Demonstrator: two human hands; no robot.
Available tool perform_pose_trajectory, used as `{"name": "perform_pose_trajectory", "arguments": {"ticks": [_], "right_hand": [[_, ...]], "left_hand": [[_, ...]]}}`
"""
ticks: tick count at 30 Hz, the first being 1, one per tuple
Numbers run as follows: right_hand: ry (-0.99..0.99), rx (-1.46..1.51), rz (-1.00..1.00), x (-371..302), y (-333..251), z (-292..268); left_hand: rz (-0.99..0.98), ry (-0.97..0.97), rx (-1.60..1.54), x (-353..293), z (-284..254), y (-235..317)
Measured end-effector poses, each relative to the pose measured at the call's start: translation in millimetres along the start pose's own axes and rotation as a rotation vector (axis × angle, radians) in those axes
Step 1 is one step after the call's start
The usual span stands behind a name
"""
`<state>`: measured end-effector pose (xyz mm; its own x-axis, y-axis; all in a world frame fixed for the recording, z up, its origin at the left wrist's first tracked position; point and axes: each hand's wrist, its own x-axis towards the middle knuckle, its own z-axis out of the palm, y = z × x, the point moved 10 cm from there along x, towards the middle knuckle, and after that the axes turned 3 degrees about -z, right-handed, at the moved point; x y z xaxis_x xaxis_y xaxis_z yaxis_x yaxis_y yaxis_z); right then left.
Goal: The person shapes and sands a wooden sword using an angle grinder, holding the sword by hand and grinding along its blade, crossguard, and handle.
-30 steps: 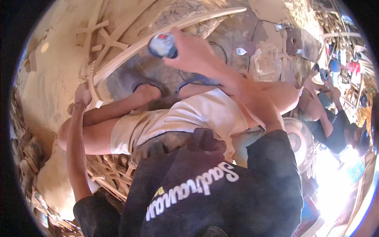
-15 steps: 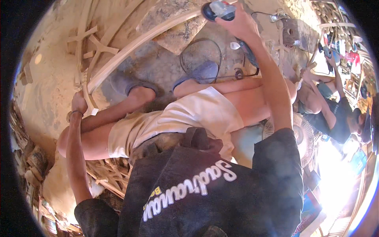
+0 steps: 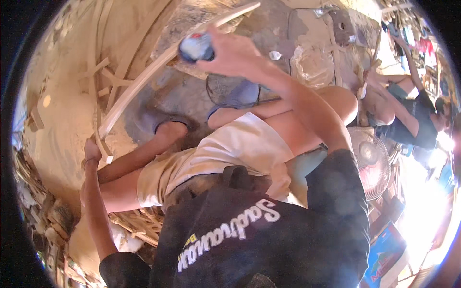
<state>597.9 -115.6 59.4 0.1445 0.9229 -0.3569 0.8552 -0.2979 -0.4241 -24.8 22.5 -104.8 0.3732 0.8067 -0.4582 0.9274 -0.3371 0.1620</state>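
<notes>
A long curved wooden strip (image 3: pixel 139 96) slants from beside my left knee up to the far middle. My left hand (image 3: pixel 93 151) is closed round its near end, where a short wooden crosspiece (image 3: pixel 103 149) sticks out. My right hand (image 3: pixel 233 55) grips an angle grinder (image 3: pixel 196 48) from above. The grinder's head is over the strip's middle stretch, its disc against or just above the wood; motion blur hides the exact contact. The grinder's body is mostly covered by my hand and wrist.
More wooden pieces (image 3: pixel 113 77) lie on the dusty ground to the far left. My slippered feet (image 3: pixel 240 93) are below the strip. A fan (image 3: pixel 367 153) stands at my right, near another person (image 3: pixel 403 115) seated there. Scrap wood (image 3: pixel 144 223) is piled at my left side.
My right hand has drawn the grinder leftward and nearer along the strip, from its far end to its middle. My left hand keeps its hold, slightly lower in view.
</notes>
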Motion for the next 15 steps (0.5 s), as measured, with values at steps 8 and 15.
{"name": "perform_pose_trajectory", "arguments": {"ticks": [8,15], "right_hand": [[0.185,-0.151,0.013,3,56,-43],[0.217,-0.062,0.295,-1,156,-78]], "left_hand": [[-0.034,-0.045,-0.044,9,5,2],[0.053,0.004,0.049,13,6,13]]}}
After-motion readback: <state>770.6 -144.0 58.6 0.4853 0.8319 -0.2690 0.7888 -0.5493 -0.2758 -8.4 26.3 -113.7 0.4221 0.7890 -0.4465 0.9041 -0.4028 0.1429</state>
